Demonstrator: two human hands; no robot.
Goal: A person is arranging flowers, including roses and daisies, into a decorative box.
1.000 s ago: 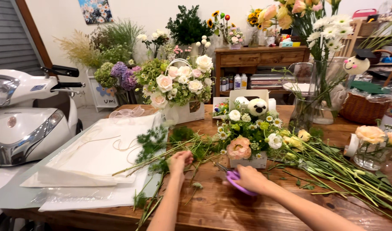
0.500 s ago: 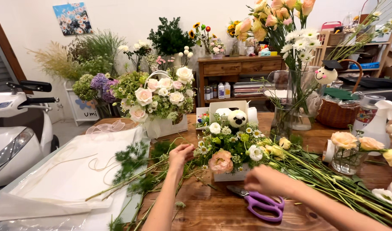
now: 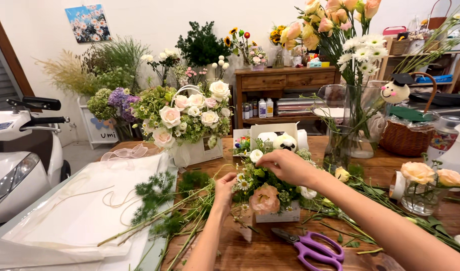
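Head view, left to right: a white scooter (image 3: 11, 160) is cut off by the left edge, only its handlebar and front showing. White wrapping paper (image 3: 74, 216) lies over the left end of the wooden table (image 3: 270, 253), its near corner running out of the bottom of the picture. Loose green stems (image 3: 169, 221) lie on the paper's right edge and the wood, their long axes running from lower left up to the right, toward the small flower arrangement (image 3: 265, 193).

The left hand (image 3: 224, 188) rests at the arrangement's left side, fingers curled in against the greenery; whether it grips a stem there cannot be told, since leaves cover the fingertips. The arrangement sits in a small white box at the middle of the table, upright, its blooms facing up and toward the camera, a peach rose at the front. The right hand (image 3: 285, 165) reaches over its top, fingers pinched together among the small white flowers; what they pinch is hidden by the hand itself.

Purple scissors (image 3: 310, 246) lie flat on the wood just in front of the box, blades pointing left, handles right, well apart from both hands. Further right, more cut stems trail off past the right edge, and a glass vase (image 3: 348, 125) of daisies stands behind.
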